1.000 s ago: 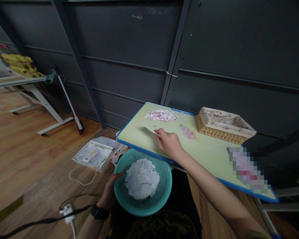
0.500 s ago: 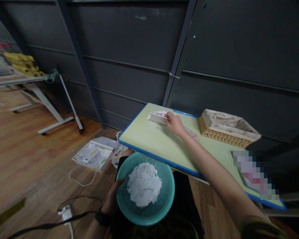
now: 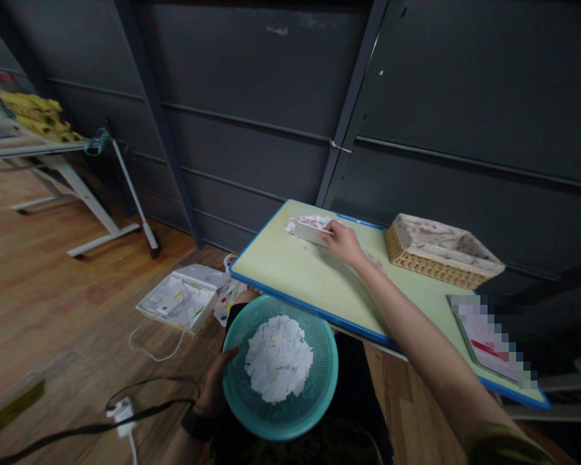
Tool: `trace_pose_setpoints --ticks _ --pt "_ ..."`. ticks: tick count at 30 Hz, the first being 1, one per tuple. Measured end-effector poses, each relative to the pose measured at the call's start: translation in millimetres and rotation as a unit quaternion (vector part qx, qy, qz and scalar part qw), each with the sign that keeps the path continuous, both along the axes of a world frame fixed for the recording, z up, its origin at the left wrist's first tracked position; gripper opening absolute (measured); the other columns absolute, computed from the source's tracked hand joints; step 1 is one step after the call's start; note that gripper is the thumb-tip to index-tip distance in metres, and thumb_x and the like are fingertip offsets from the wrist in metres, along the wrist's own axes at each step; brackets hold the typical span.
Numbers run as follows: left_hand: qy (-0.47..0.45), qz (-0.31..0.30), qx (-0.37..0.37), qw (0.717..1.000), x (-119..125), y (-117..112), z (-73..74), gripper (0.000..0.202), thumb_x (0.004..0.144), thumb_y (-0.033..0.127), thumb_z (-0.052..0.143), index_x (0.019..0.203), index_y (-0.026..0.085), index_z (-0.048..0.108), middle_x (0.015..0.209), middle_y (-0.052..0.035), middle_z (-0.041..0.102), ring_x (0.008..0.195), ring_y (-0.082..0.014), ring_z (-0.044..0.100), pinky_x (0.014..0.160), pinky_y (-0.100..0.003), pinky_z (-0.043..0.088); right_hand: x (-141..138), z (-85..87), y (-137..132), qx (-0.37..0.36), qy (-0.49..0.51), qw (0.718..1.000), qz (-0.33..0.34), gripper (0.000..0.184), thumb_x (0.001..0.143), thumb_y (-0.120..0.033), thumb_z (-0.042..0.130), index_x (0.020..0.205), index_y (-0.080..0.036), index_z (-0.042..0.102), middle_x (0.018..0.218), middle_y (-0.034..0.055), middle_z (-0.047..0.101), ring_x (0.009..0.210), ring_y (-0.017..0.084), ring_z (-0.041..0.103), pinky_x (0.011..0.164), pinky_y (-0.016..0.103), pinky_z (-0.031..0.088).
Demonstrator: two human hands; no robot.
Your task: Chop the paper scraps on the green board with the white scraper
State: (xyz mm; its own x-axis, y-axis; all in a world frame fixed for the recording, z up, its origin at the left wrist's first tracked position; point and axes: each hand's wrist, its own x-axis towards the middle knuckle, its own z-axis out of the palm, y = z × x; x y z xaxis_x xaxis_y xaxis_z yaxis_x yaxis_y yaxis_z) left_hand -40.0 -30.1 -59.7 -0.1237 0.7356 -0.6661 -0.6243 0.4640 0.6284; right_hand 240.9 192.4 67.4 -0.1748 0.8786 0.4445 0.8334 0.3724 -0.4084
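Note:
My left hand point(image 3: 216, 386) grips the rim of a teal mesh basket point(image 3: 322, 391) held just below the table's near edge; a heap of white paper scraps point(image 3: 279, 357) lies in it. My right hand point(image 3: 344, 243) reaches to the far side of the pale green, blue-edged table point(image 3: 310, 278) and holds a flat white card point(image 3: 310, 232) on edge against a pile of white and pink paper scraps point(image 3: 306, 222). A smaller pinkish scrap patch is mostly hidden behind my right wrist.
A lined wicker basket point(image 3: 440, 250) stands at the table's back right, and a sheet of paper point(image 3: 489, 339) lies at its right end. An open white case point(image 3: 181, 298) and cables with a plug point(image 3: 121, 408) lie on the wooden floor. A dark panelled wall stands behind.
My right hand has moved from the table's middle to the far scrap pile, carrying the white card and setting it against the scraps. The teal basket has stayed below the table edge.

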Motion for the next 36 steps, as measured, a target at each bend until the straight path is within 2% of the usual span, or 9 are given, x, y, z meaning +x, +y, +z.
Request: trace_pose_setpoints --ticks 6,10,13,18,22,25,27,31,36 --pt "-0.013 -0.037 -0.032 0.999 0 2 -2.9 0.021 0.070 0.026 0.071 0.089 0.017 0.071 0.070 -0.0082 0.078 0.109 -0.0424 0.067 0.092 -0.051 0.056 20 0.0 -27 -0.010 0.006 1.000 0.022 0.012 0.081 -0.031 0.052 0.078 -0.020 0.057 0.076 0.0047 0.067 0.068 0.018 0.055 0.066 0.028 0.036" --pt "-0.015 -0.046 -0.027 0.998 -3 2 -11.9 0.019 0.069 0.026 0.073 0.086 0.017 0.071 0.065 -0.0081 0.076 0.108 -0.0420 0.068 0.091 -0.049 0.056 40 5.1 -44 -0.023 0.015 0.999 0.034 0.016 0.082 -0.035 0.054 0.076 -0.021 0.055 0.070 0.0024 0.065 0.063 0.016 0.053 0.062 0.026 0.035" --pt "0.000 -0.023 -0.014 1.000 -4 3 -21.2 0.019 0.064 0.027 0.075 0.081 0.019 0.070 0.065 -0.0070 0.076 0.108 -0.0424 0.067 0.091 -0.049 0.056 45 8.9 -52 0.004 0.013 1.000 0.003 0.017 0.083 -0.036 0.054 0.077 -0.020 0.056 0.069 0.0030 0.065 0.061 0.017 0.054 0.060 0.026 0.035" --pt "0.003 -0.019 -0.023 1.000 -3 6 -23.1 0.012 0.064 0.029 0.075 0.067 0.021 0.067 0.062 -0.0077 0.075 0.101 -0.0437 0.070 0.083 -0.051 0.059 3 0.4 -80 0.036 -0.102 0.993 -0.040 0.025 0.092 -0.033 0.043 0.096 -0.018 0.063 0.076 0.0074 0.072 0.065 0.020 0.063 0.060 0.027 0.035" --pt "-0.025 -0.027 -0.023 0.999 -1 4 -13.0 0.008 0.067 0.026 0.073 0.066 0.019 0.069 0.063 -0.0094 0.076 0.098 -0.0412 0.072 0.082 -0.049 0.059 -52 -12.9 -104 -0.002 -0.259 0.965 0.045 0.028 0.091 -0.021 0.039 0.108 -0.018 0.061 0.084 0.0092 0.074 0.070 0.022 0.066 0.059 0.027 0.034" --pt "-0.054 -0.036 -0.018 0.998 0 2 -5.4 0.014 0.065 0.024 0.073 0.075 0.015 0.073 0.078 -0.0128 0.080 0.103 -0.0404 0.070 0.086 -0.051 0.058 -69 -12.2 -101 -0.002 -0.277 0.957 0.083 0.030 0.088 -0.015 0.040 0.110 -0.018 0.060 0.097 0.0107 0.074 0.082 0.022 0.067 0.061 0.027 0.035" --pt "-0.063 -0.034 -0.016 0.997 1 2 -2.7 0.017 0.064 0.023 0.073 0.077 0.013 0.073 0.084 -0.0146 0.080 0.106 -0.0399 0.069 0.090 -0.052 0.057 -61 -6.4 -89 -0.008 -0.244 0.969 0.034 0.030 0.090 -0.018 0.039 0.111 -0.019 0.060 0.094 0.0098 0.074 0.079 0.022 0.067 0.062 0.028 0.035" --pt "-0.040 -0.001 -0.017 0.999 2 3 -2.2 0.012 0.065 0.022 0.072 0.072 0.013 0.073 0.079 -0.0128 0.080 0.105 -0.0387 0.070 0.094 -0.051 0.055 -19 5.0 -62 -0.004 -0.127 0.983 -0.135 0.027 0.093 -0.024 0.039 0.106 -0.017 0.061 0.093 0.0119 0.073 0.080 0.025 0.065 0.065 0.029 0.035" --pt "-0.040 -0.011 -0.020 0.999 2 4 -0.9 0.013 0.073 0.023 0.067 0.065 0.015 0.072 0.058 -0.0062 0.075 0.090 -0.0364 0.075 0.090 -0.048 0.057 20 0.8 -54 -0.007 -0.081 0.978 -0.190 0.023 0.091 -0.026 0.045 0.099 -0.017 0.064 0.092 0.0123 0.073 0.079 0.026 0.063 0.065 0.030 0.034"
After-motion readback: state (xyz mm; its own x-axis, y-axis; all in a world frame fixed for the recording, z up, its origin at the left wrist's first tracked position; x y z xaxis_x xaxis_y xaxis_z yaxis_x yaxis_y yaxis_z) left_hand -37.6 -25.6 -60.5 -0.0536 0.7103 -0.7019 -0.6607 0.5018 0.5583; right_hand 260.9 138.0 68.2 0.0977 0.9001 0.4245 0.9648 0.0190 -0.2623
